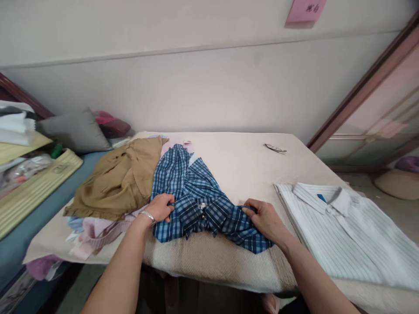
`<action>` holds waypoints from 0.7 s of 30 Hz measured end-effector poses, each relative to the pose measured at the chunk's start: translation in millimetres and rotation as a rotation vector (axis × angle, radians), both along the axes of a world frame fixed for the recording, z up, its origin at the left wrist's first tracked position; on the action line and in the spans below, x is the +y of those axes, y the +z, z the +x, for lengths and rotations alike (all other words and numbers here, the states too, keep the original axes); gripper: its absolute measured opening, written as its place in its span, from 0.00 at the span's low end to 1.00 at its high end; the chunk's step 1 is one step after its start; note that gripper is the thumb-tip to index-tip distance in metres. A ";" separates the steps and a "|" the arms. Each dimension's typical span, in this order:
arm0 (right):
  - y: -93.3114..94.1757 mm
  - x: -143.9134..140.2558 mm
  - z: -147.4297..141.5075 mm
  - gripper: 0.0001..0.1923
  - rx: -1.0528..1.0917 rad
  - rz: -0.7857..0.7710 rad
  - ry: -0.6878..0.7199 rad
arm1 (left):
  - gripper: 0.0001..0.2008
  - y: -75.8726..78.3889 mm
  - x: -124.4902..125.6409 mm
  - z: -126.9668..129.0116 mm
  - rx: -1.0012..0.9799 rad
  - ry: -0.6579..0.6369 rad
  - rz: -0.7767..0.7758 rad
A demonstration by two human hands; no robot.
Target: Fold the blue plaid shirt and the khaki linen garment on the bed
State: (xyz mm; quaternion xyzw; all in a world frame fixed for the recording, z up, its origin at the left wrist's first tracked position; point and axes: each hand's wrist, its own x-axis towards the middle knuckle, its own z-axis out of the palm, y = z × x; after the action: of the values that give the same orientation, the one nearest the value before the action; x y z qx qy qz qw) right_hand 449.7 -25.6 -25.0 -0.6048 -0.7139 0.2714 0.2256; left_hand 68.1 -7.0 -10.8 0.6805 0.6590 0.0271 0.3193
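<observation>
A blue plaid shirt (203, 187) lies crumpled on the cloth-covered table (242, 165), its collar toward me. My left hand (161, 206), with a silver bracelet at the wrist, pinches the shirt's left part with curled fingers. Across from it, my right hand (263, 216) grips the sleeve on the right between thumb and fingers. Brown clothing (121, 179) is heaped just left of the plaid shirt, over some pink knitwear (101, 231). To the right rests a folded white striped shirt (353, 235), collar uppermost.
A pair of glasses (275, 148) lies toward the table's back right. Behind the table stands a pale wall (209, 87) with a pink note (306, 11). At left are a grey cushion (77, 131) and a yellow box (42, 187) holding assorted items.
</observation>
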 end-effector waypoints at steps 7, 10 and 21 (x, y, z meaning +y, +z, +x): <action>4.9 -20.6 4.3 0.09 -0.092 0.066 -0.009 | 0.07 -0.2 -23.7 3.5 0.003 0.084 0.202; 16.1 -48.2 4.4 0.08 -0.281 0.038 0.029 | 0.07 8.4 -57.7 7.7 0.027 0.148 0.320; 177.6 -107.1 7.9 0.10 -0.151 0.351 0.064 | 0.11 147.8 -163.6 -4.0 0.226 0.268 0.882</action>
State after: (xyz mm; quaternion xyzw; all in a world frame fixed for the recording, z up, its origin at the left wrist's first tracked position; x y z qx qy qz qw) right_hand 457.6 -132.7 152.5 -0.5518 -0.7840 0.1039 0.2647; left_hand 64.1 -170.5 137.0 0.6589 0.6970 0.2712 -0.0802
